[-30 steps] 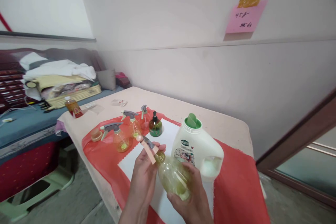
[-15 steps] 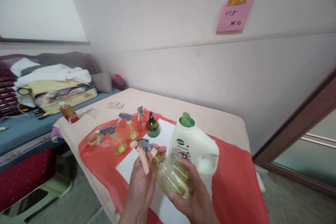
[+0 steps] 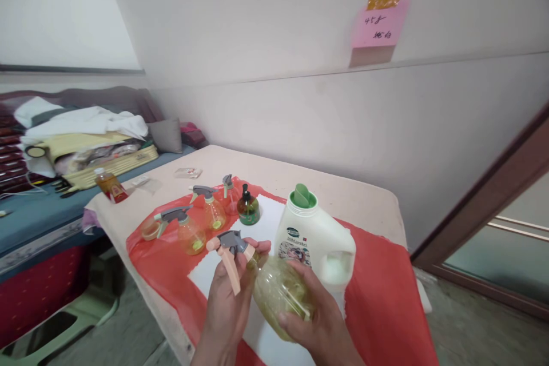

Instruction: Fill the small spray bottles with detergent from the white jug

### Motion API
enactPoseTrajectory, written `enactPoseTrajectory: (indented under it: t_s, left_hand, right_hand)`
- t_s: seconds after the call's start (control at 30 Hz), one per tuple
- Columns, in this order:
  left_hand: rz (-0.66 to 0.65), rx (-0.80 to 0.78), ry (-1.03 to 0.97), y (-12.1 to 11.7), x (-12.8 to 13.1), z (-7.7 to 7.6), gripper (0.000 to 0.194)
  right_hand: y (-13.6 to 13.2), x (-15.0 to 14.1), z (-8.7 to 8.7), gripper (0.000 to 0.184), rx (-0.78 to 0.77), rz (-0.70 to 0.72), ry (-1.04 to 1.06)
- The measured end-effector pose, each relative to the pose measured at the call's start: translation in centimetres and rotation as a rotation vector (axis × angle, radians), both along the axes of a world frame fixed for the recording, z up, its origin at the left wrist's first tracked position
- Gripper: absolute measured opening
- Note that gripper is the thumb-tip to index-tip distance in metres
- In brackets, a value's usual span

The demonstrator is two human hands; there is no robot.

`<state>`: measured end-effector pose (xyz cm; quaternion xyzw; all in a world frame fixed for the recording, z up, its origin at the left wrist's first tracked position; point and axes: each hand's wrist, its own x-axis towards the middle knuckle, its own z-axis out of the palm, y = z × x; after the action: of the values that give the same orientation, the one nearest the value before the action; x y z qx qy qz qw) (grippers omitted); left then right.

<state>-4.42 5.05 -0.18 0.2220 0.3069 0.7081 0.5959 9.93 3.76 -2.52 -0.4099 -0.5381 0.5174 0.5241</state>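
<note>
A clear yellowish spray bottle [image 3: 277, 291] lies tilted across both hands above the table. Its grey and peach trigger head [image 3: 231, 251] points left. My left hand [image 3: 229, 303] is closed round the neck, just below the head. Round the bottle's body my right hand [image 3: 315, 311] is wrapped, with its thumb on the near side. Just behind the hands stands a white jug [image 3: 317, 237] without its cap, a green spout [image 3: 302, 197] showing in its mouth. A dark pump bottle [image 3: 249, 207] stands to the left of the jug.
Several spray bottles, one of them clear yellow [image 3: 191, 237], stand on a red plastic sheet [image 3: 381, 280] at left. A round lid [image 3: 150, 229] lies beside them. An amber bottle [image 3: 109, 185] leans at the table's left edge. White paper [image 3: 268, 211] lies under the jug.
The spray bottle has tipped slightly in my hands, its trigger head shifting a little left and down. Both hands keep their hold. The view has moved slightly.
</note>
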Motion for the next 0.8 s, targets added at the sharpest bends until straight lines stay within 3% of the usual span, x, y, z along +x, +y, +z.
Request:
enactPoseTrajectory:
  t_s: [0.23, 0.4, 0.5, 0.67, 0.8]
  left_hand:
    - [-0.004, 0.011, 0.0, -0.3, 0.1, -0.1, 0.026]
    - [0.024, 0.033, 0.014, -0.3, 0.6, -0.4, 0.022]
    - [0.022, 0.037, 0.0, -0.3, 0.6, -0.3, 0.024]
    - [-0.061, -0.046, -0.016, -0.7, 0.2, 0.3, 0.035]
    - [-0.063, -0.075, -0.002, -0.7, 0.3, 0.1, 0.033]
  right_hand:
    - [0.4, 0.3, -3.2, 0.073, 0.426, -0.173, -0.302]
    - [0.5, -0.2, -4.3, 0.071, 0.512, -0.217, -0.323]
    - [0.3, -0.7, -4.1, 0.066, 0.335, -0.2, -0.151]
    - [-0.1, -1.4, -1.7, 0.058, -0.216, 0.189, 0.385]
    - [-0.2, -1.7, -0.3, 0.051, -0.34, 0.381, 0.63]
